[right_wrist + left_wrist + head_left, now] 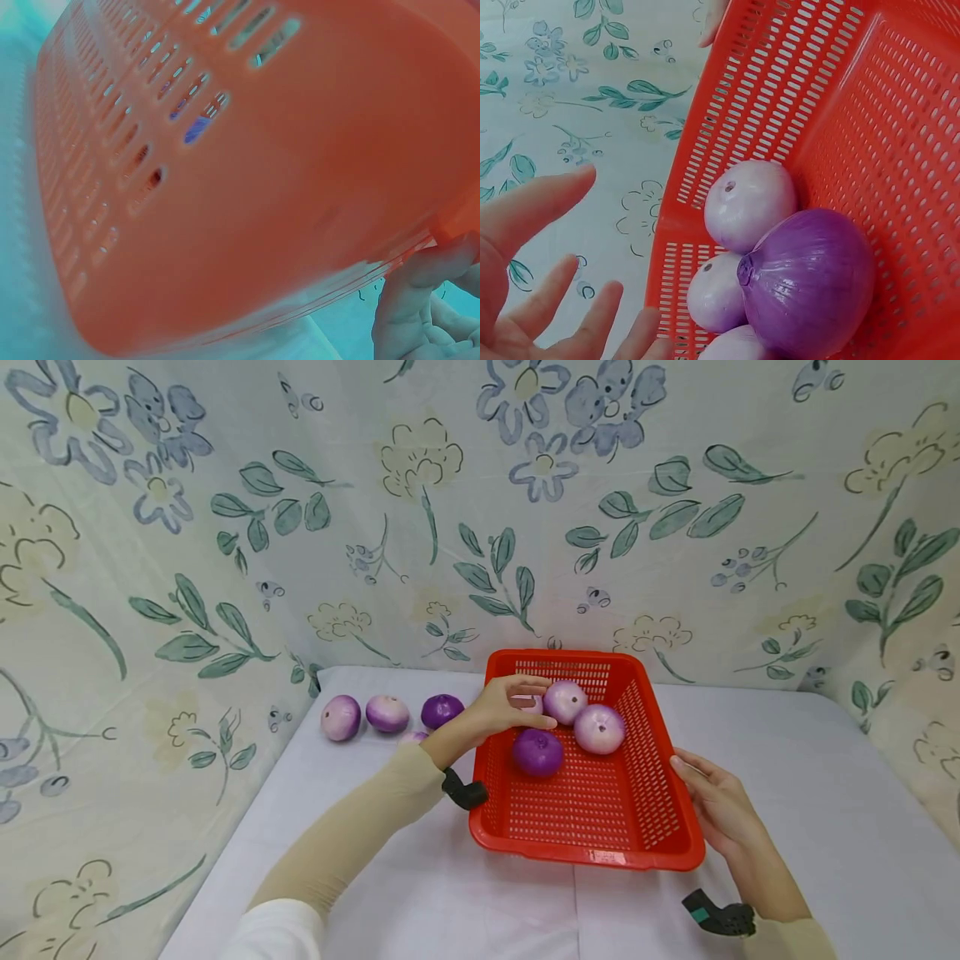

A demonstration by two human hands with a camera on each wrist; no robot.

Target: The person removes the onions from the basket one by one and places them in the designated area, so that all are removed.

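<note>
A red plastic basket (585, 852) with slotted walls sits on the white cloth, holding several peeled purple onions. One is dark purple (537, 752); a paler onion (599, 729) lies to its right. My left hand (513, 703) is above the basket's left side, close over the onions and partly covering one. Its fingers are spread and hold nothing, as the left wrist view shows. At the basket's right rim, my right hand (716, 802) grips the edge, with the thumb on top. In the right wrist view, curled fingers (416, 300) meet the rim.
Left of the basket lie more onions: a pale one (341, 718), another (387, 713), a dark one (442, 712), and one (414, 737) partly behind my left forearm. Floral cloth (420, 568) hangs behind and beside the white-covered table (795, 777).
</note>
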